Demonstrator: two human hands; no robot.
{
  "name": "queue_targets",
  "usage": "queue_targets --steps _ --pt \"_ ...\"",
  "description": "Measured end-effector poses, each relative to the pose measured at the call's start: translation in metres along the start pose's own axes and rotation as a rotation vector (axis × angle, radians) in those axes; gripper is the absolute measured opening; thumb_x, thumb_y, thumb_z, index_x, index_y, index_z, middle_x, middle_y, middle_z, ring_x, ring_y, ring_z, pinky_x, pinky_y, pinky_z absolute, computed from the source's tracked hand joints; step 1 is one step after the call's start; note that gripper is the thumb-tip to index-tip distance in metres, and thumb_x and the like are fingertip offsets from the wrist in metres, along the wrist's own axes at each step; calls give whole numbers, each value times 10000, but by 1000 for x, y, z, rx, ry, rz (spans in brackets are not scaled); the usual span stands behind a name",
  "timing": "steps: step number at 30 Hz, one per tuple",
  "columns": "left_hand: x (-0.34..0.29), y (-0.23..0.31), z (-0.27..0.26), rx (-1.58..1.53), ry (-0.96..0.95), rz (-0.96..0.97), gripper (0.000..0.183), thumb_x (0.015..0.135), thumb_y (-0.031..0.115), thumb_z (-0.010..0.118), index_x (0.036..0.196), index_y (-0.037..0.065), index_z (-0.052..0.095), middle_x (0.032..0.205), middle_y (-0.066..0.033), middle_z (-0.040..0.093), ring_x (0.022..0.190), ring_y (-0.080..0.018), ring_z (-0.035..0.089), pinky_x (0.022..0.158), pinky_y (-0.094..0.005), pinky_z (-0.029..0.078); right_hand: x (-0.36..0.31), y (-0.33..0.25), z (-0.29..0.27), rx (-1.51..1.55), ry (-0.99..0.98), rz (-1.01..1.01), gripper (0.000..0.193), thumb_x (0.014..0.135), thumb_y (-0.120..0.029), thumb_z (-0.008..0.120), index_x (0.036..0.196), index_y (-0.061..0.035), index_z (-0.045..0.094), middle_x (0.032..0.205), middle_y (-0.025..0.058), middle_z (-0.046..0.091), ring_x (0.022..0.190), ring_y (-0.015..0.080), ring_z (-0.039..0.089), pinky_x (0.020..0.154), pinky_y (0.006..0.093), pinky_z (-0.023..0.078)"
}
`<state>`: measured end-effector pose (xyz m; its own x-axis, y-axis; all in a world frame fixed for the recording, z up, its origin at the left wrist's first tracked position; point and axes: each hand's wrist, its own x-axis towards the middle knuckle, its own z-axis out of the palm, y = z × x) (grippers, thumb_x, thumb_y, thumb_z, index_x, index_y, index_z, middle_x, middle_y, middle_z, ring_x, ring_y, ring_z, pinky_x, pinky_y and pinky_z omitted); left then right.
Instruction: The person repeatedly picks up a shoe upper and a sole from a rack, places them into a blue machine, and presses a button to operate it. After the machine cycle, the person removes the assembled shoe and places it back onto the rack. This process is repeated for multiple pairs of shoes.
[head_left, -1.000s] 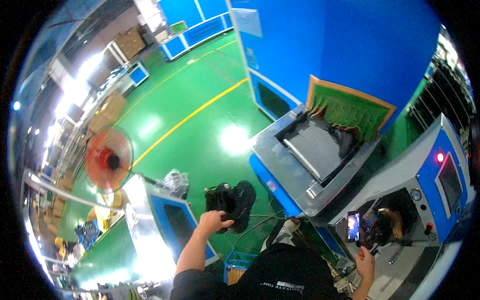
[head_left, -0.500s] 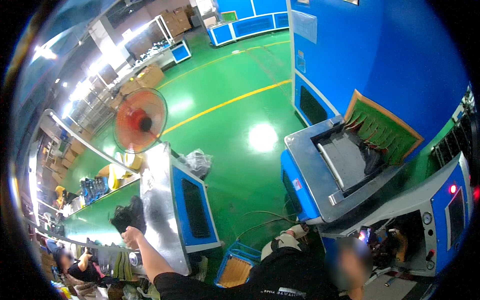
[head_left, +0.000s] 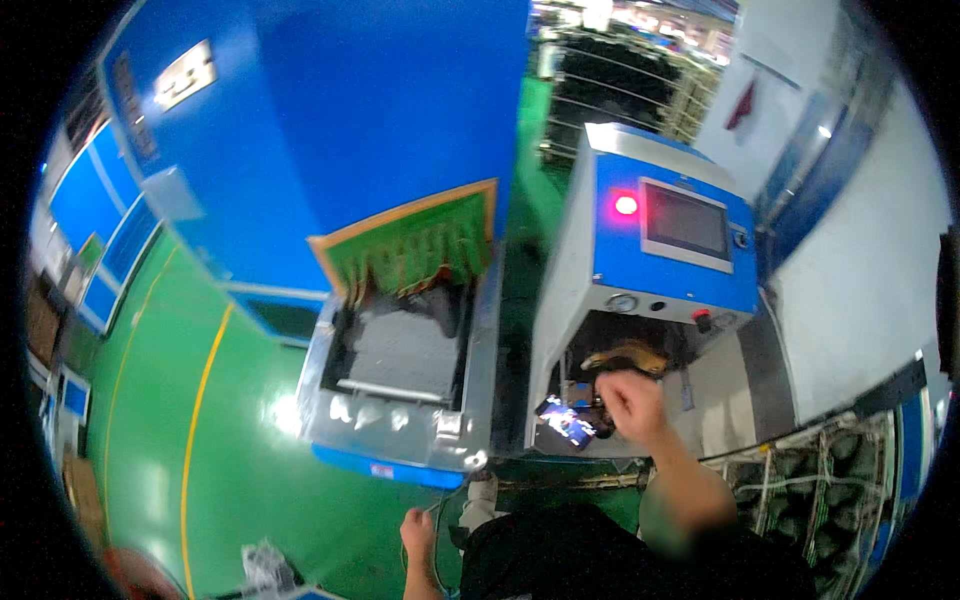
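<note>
My right hand (head_left: 632, 405) is at the mouth of a blue and white machine (head_left: 675, 275), fingers curled. Dark parts lie right by its fingertips, and whether it grips one of them cannot be made out. Just left of it, a small device with a lit screen (head_left: 567, 420), like a phone, rests at the opening. Behind the hand inside the machine is a curved tan and dark part (head_left: 630, 357). Low in the middle, my left hand (head_left: 418, 532) hangs above the green floor with its fingers curled in and no object showing in it.
Left of the machine stands a metal-topped conveyor outlet (head_left: 400, 410) with a green strip curtain (head_left: 415, 245), joined to a tall blue cabinet (head_left: 400, 110). A red lamp (head_left: 626, 205) glows beside a dark screen (head_left: 685, 224). At right is a rack of dark items (head_left: 790, 490).
The view has swung right, from the workbench and fan to the machine. My left hand has come away from the dark item on the bench. My right hand now shows at the machine opening.
</note>
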<state>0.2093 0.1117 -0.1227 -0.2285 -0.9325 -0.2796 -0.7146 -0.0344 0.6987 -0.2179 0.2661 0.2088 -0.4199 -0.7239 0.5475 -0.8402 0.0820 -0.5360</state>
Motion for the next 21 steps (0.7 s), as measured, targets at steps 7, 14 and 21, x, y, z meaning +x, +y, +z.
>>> queue_targets --steps 7,14,21 --pt "154 160 70 28 -102 352 287 956 312 566 983 48 676 885 -226 694 829 -416 672 757 -494 513 116 26 -36 -631 332 -91 416 913 -157 615 1283 32 590 1325 209 595 1270 377 535 1080 472 396" --pt "320 196 133 -11 -336 174 719 944 510 580 1403 -23 429 1216 -282 617 1145 -391 603 974 -458 456 125 104 27 -814 453 -122 493 999 -366 409 1311 -41 610 1387 152 581 1306 314 519 1101 460 309" --pt "445 282 205 2 -49 183 1211 778 700 698 1483 -126 161 1409 -336 465 1323 -434 466 1086 -457 362 115 122 33 -939 518 -156 553 1012 -445 294 1290 -76 598 1344 158 602 1259 329 540 1093 472 296"
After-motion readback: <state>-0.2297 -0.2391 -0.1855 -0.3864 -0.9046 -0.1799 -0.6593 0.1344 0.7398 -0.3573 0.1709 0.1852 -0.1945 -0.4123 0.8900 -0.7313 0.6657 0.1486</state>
